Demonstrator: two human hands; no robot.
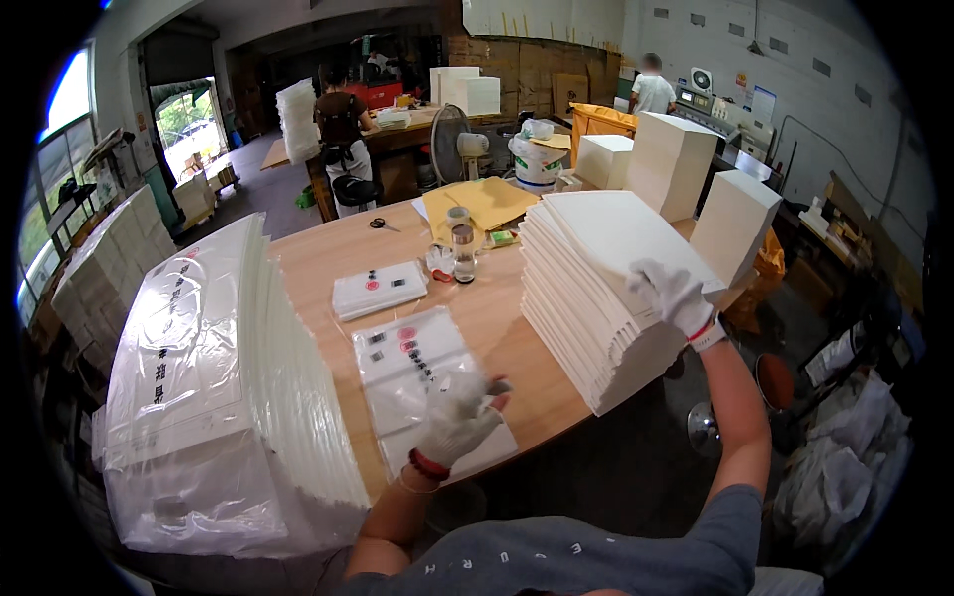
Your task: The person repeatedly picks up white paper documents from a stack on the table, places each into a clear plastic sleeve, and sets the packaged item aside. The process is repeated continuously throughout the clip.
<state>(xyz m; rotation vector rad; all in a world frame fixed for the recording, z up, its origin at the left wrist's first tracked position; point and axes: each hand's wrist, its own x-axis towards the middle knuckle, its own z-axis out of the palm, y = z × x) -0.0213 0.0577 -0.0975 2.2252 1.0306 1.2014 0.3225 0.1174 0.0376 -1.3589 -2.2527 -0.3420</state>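
Nearest, the left hand (459,415), gloved in white, rests on a clear plastic bag (422,382) lying flat on the wooden surface (328,253), its fingers (489,387) spread apart over the bag's near half. Farther right, the gloved right hand (676,296) presses on a tall stack of white sheets (596,288), fingers apart at the stack's right edge. Beyond the bag lies a smaller stack of bags (380,289).

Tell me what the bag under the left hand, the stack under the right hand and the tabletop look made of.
Bag: thin clear plastic film, glossy and wrinkled.
Stack: white paper or thin card, matte; layered sheet edges show.
Tabletop: wood or wood-look laminate, smooth light brown; which one is unclear.
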